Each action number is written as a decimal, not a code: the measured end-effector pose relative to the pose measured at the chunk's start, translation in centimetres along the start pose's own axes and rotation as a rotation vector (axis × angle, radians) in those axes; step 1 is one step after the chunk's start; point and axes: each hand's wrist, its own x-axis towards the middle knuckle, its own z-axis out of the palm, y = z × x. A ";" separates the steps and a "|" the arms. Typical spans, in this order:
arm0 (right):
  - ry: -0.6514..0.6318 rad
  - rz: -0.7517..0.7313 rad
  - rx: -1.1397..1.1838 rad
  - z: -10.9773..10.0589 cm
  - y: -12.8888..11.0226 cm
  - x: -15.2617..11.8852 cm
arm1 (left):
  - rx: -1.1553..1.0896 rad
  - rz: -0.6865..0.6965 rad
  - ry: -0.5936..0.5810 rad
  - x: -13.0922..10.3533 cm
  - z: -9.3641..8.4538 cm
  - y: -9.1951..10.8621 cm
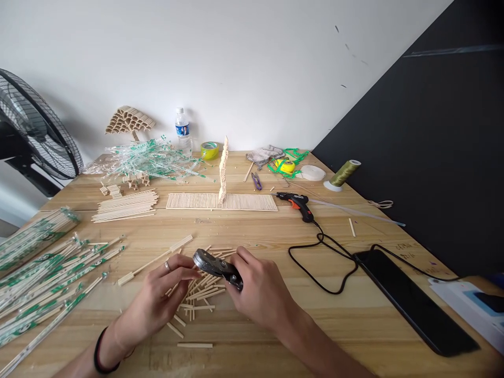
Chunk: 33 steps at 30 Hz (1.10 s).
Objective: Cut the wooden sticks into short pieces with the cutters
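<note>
My right hand [258,286] is wrapped round a dark metal cutting tool [212,264], whose rounded head points left. At the tool's head, my left hand [167,286] has its fingers pinched together; whatever they hold is too small or hidden to name. Beneath and between both hands lies a loose pile of short wooden sticks [205,289]. One short stick [195,345] rests apart, nearer the front edge. Behind the hands, a flat strip of side-by-side sticks [189,201] carries an upright, wavy stick piece [223,170].
A black glue gun [297,203] with a looping cable and a long black case [417,304] lie right. Wrapped chopsticks [43,278], bare sticks [126,206] and a fan [39,121] are left. A bottle [182,129] and tape roll [209,150] stand at the back.
</note>
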 end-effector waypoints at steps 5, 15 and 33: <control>0.077 -0.012 0.019 0.2 0.3 0.0 | -0.022 -0.013 0.011 -0.1 -0.1 0.1; 0.165 0.001 0.023 0.1 0.7 0.1 | 0.235 -0.156 0.128 0.4 -2.1 -2.1; 0.215 0.011 -0.012 0.4 1.4 0.3 | 0.148 -0.283 0.074 0.9 -1.6 -2.8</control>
